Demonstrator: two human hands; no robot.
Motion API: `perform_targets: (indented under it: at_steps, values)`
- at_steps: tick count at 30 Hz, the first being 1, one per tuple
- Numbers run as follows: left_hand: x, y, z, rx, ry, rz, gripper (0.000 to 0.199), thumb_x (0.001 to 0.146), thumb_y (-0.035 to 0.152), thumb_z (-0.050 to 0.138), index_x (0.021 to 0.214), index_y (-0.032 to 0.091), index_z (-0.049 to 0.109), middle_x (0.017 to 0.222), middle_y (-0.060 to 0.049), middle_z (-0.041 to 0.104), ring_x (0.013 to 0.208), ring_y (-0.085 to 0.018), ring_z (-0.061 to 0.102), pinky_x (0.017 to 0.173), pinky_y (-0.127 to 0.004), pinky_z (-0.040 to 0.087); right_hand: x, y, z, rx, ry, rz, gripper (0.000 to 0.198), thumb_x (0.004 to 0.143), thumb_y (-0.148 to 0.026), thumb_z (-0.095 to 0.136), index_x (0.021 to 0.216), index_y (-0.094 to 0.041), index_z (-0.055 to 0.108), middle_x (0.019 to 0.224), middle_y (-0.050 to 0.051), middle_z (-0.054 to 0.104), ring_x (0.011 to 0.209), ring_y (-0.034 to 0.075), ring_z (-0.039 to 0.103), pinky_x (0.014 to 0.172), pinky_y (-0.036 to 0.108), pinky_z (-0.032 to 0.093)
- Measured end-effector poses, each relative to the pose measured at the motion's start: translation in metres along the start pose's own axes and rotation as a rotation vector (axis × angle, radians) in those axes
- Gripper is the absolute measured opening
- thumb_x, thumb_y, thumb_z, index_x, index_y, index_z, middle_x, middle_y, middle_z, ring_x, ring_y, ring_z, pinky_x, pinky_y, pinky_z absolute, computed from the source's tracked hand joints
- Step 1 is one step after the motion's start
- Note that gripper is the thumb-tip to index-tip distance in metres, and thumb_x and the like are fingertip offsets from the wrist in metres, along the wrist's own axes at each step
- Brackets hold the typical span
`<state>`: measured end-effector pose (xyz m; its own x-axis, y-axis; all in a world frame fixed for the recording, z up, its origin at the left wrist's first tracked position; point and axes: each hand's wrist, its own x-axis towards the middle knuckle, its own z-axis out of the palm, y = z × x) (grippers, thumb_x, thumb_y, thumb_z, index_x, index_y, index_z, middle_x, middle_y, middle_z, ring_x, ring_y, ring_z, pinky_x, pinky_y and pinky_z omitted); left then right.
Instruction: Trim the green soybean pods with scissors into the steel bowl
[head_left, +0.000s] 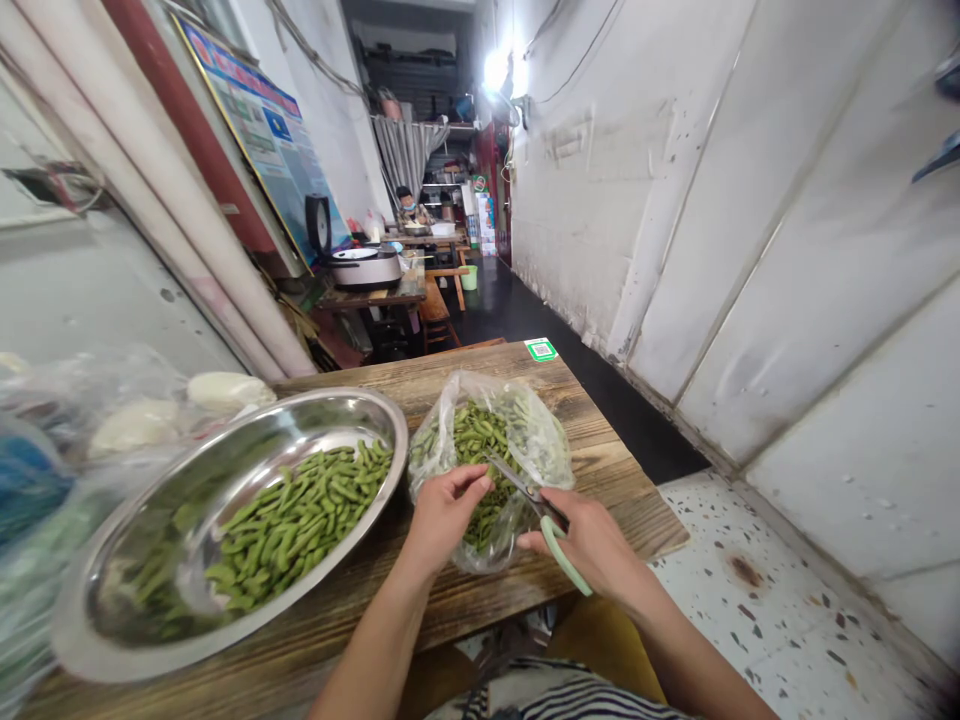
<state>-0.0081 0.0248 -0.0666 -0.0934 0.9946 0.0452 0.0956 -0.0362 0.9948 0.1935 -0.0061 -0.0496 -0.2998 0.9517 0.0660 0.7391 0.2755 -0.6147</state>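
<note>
My right hand (596, 535) grips a pair of scissors (551, 525) with pale green handles. Their blades are slightly apart and point to the upper left, over an open clear plastic bag (540, 440) full of green edamame pods (480, 428). Beside the blade tips, my left hand (450, 510) is closed in a pinch on an edamame pod, mostly hidden by the fingers. To the left of the bag, a large oval steel basin (394, 410) holds a heap of edamame pods (300, 525), mainly along its right side.
Basin and bag rest on a wooden table (607, 440) with a green code sticker (541, 349) at its far edge. Plastic bags (142, 420) crowd the left. Farther back are a pinkish cooker (367, 268) with its lid up, a stool (436, 305) and a seated person (409, 208).
</note>
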Motion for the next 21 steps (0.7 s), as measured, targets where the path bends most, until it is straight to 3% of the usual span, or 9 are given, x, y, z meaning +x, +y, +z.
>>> perform_targets:
  at_steps: [6,21]
  values:
    - [-0.003,-0.005,-0.001,-0.063,0.008,-0.038,0.029,0.061,0.033,0.076,0.086,0.019,0.076,0.08,-0.006,0.075,0.079,-0.024,0.067,0.082,-0.035,0.049,0.0,-0.003,0.004,-0.025,0.025,-0.032,0.03,0.081,-0.05,0.06,0.081,-0.02,0.06,0.075,0.001,0.063,0.064,0.014,0.053,0.057,0.021,0.034]
    - [-0.001,-0.014,0.002,-0.042,0.206,0.015,0.026,0.067,0.035,0.072,0.086,0.017,0.073,0.085,-0.005,0.073,0.078,-0.018,0.063,0.077,-0.028,0.046,0.006,0.013,0.011,-0.057,0.033,0.028,0.031,0.079,-0.049,0.064,0.075,-0.019,0.059,0.067,0.001,0.064,0.061,0.016,0.057,0.056,0.02,0.032]
